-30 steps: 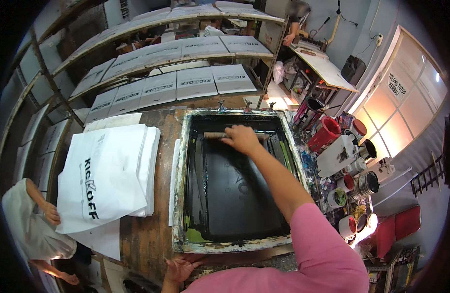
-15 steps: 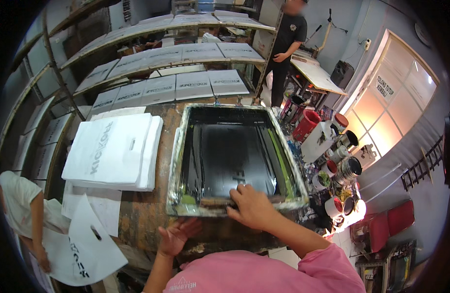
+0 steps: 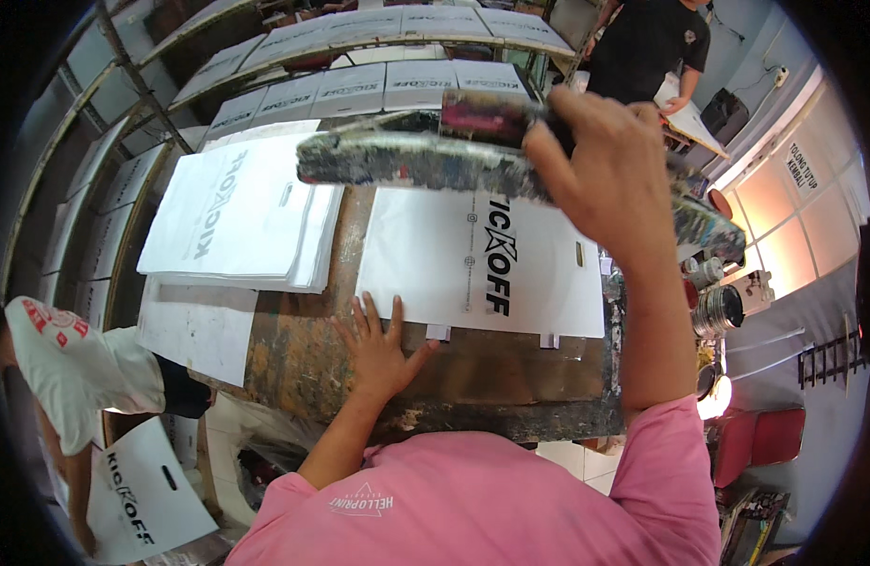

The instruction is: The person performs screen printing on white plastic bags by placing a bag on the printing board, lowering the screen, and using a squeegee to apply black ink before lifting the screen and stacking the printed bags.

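Ahead of you, a tall metal shelving rack (image 3: pixel 140 75) carries rows of flat white printed sheets (image 3: pixel 351 90). In front of it is your worn, stained brown wooden counter (image 3: pixel 303 344). Off its left side, 1 co-worker in a white shirt (image 3: pixel 91 354) has a white bag with black print (image 3: pixel 171 514). The long rectangular screen frame, crusted with multicoloured paint (image 3: pixel 406 162), is up off the counter at a slant, its near bar crossing in front of the far part of a flat white bag (image 3: pixel 416 255). That bag lies on the counter, to the right of a thick stack of white bags (image 3: pixel 180 241) and apart from it. Your right hand (image 3: pixel 600 174) is curled around the frame's raised bar, near a magenta-smeared dark bar (image 3: pixel 482 108). Your left hand (image 3: pixel 380 351) is spread, palm down, fingertips at the flat bag's near left corner. Bold black print (image 3: pixel 498 274) runs across this bag, left of its small oval handle slot (image 3: pixel 579 255). At its near edge, 2 small pale tabs (image 3: pixel 439 332) stick out.
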`<move>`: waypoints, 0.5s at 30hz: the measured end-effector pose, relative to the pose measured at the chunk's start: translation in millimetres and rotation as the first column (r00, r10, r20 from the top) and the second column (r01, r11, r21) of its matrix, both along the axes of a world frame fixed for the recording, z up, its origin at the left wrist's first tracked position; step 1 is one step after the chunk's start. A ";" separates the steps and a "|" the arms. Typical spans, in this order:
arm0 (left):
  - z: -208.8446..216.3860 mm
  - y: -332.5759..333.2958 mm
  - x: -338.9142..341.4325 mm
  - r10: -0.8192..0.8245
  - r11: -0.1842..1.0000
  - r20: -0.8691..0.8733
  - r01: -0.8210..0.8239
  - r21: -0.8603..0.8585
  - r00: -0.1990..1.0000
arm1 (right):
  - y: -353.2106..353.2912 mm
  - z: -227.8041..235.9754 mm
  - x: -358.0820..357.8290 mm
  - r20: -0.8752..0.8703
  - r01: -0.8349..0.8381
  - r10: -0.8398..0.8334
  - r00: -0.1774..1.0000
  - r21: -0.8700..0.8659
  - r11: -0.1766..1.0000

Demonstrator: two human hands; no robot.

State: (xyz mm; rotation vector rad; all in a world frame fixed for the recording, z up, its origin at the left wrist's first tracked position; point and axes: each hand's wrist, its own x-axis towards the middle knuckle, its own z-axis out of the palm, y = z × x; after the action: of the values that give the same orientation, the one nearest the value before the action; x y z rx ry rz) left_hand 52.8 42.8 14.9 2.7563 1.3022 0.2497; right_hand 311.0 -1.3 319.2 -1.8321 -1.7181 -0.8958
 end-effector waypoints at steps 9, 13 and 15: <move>28.6 5.4 29.2 -0.038 0.993 0.227 0.062 -0.100 0.973 | 22.9 32.7 18.0 -0.237 0.008 -0.035 0.971 -0.117 0.993; 84.4 38.8 65.4 -0.046 0.995 0.640 0.091 -0.037 0.767 | 32.3 34.6 52.0 -0.127 -0.012 0.005 0.992 -0.055 0.998; 119.6 47.9 76.5 0.022 0.997 0.737 0.045 -0.070 0.676 | 36.1 38.6 73.6 -0.045 0.015 -0.020 0.999 -0.103 0.995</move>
State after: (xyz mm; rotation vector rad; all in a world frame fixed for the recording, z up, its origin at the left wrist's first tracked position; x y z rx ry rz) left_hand 129.3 90.8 134.5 2.1583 1.0086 1.1437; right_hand 384.6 34.8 357.8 -1.9209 -1.7516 -0.7789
